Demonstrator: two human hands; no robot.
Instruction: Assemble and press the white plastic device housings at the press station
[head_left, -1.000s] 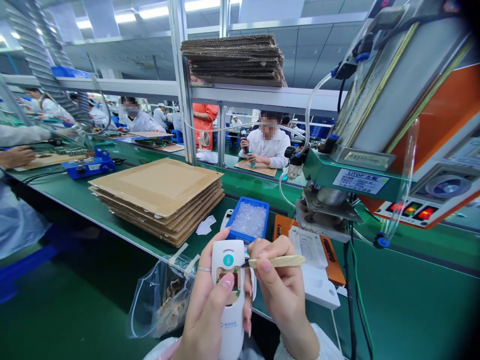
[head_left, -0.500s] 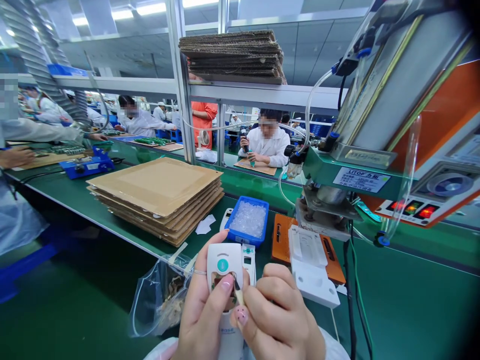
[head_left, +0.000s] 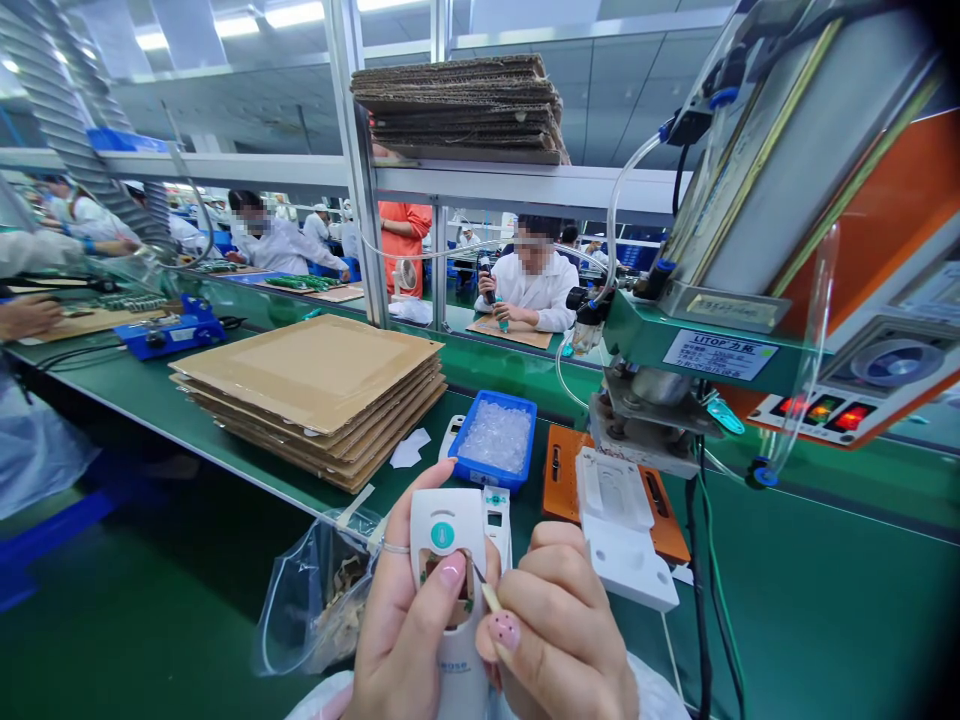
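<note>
My left hand (head_left: 405, 610) grips a white plastic handheld device (head_left: 442, 525) upright, with its teal round button facing me. My right hand (head_left: 559, 640) pinches a thin wooden stick (head_left: 490, 597), and the stick's dark tip reaches the device's open rectangular window. That window shows a brownish interior with some green, partly hidden by my left thumb and the stick. Another white device (head_left: 496, 525) stands just behind, next to the first one's right side.
A blue tray of clear granules (head_left: 495, 436) and stacked cardboard sheets (head_left: 307, 390) sit on the green bench, beside a plastic bag (head_left: 322, 598). To the right are an orange plate with a white fixture (head_left: 616, 515) and a press machine (head_left: 660, 395). Co-workers sit beyond.
The wooden stick has swung from lying level across the device to pointing up-left into its window. My right hand has dropped lower and closer to the device.
</note>
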